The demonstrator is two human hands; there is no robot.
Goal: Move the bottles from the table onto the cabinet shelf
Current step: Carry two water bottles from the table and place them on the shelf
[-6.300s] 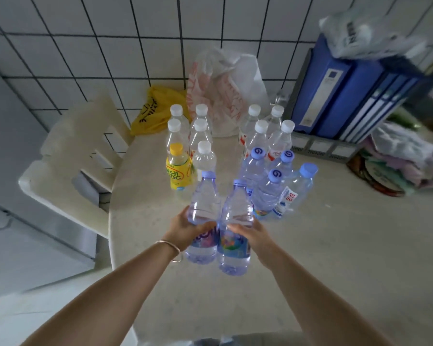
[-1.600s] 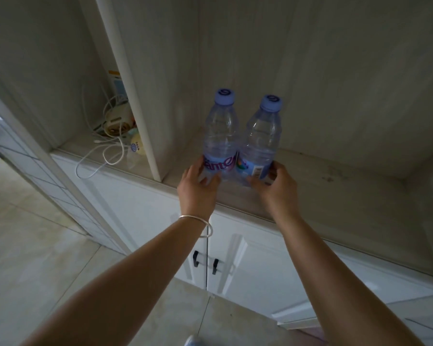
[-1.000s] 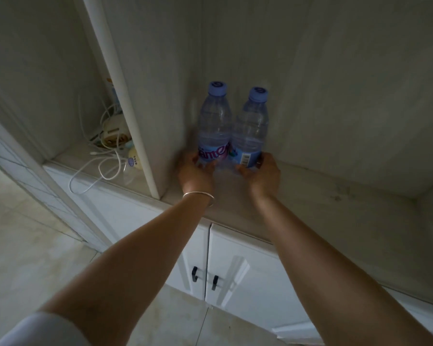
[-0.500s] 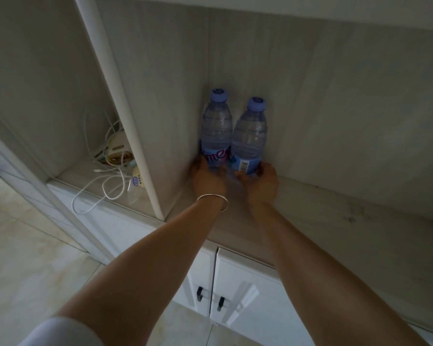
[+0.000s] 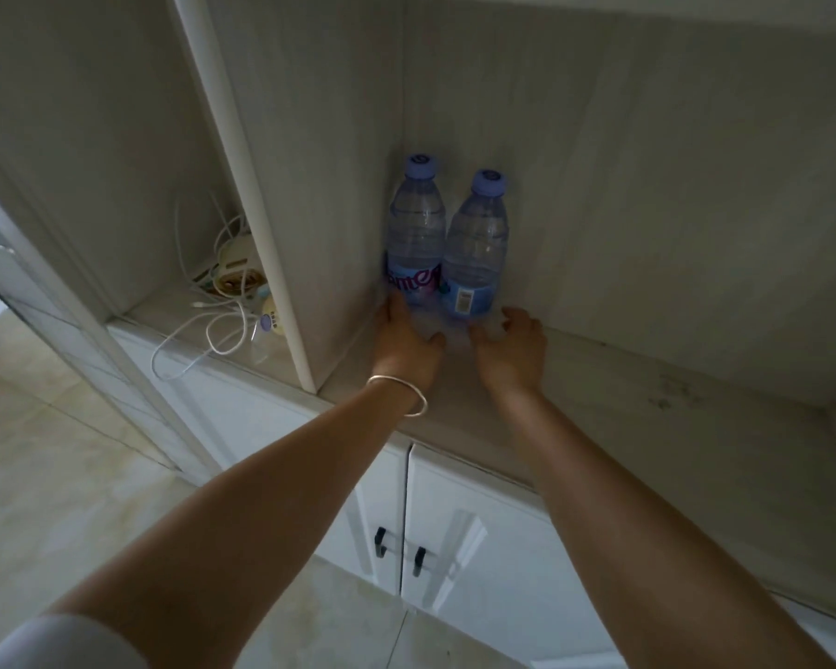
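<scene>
Thin silver bangle on left wrist; white sleeve; bare forearms.

**A:** what's on the cabinet shelf rn?

**B:** two bottles with blue caps, upright and touching, tucked into the back corner just past both hands. Left of the left hand, beyond the divider, a heap of white cables lies there.

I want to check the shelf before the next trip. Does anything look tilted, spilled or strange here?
Nothing stands out. Both bottles stand upright, capped, side by side in the shelf corner. The left hand and right hand are open at their bases. The shelf has only faint marks at the right.
</scene>
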